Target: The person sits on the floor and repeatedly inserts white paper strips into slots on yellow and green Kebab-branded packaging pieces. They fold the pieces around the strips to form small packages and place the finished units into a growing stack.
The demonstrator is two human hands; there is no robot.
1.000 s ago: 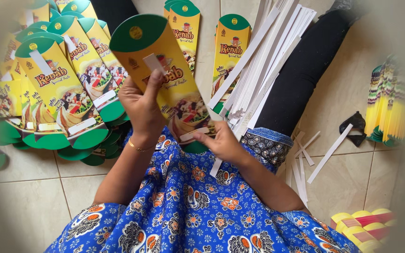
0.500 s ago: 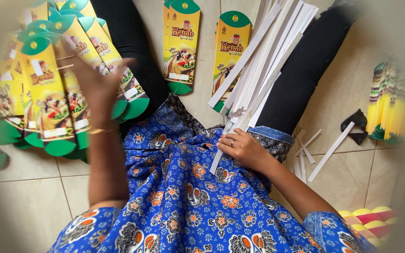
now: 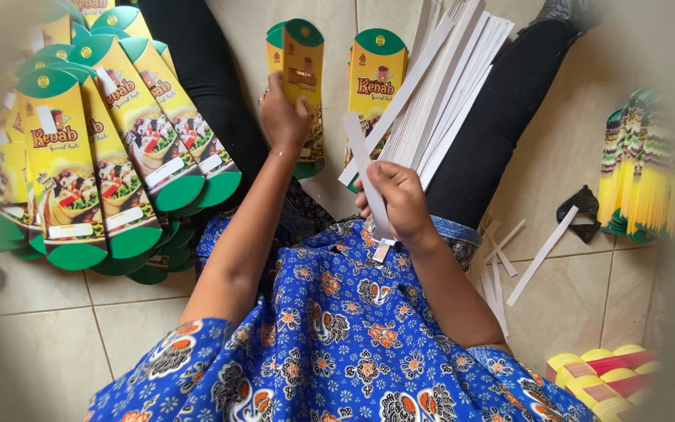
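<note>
Head view, left hand gripping yellow green-topped sleeve, right hand pinching white strip.

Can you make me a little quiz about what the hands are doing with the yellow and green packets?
1. True or false: the left hand grips a yellow and green packet from the stack on the floor ahead.
2. What does the right hand hold?
A. a white paper strip
B. scissors
C. a cup
3. On which side of the picture lies the big fan of packets?

Key: 1 true. 2 A. 3 The left side, spread overlapping on the tiled floor.
</note>
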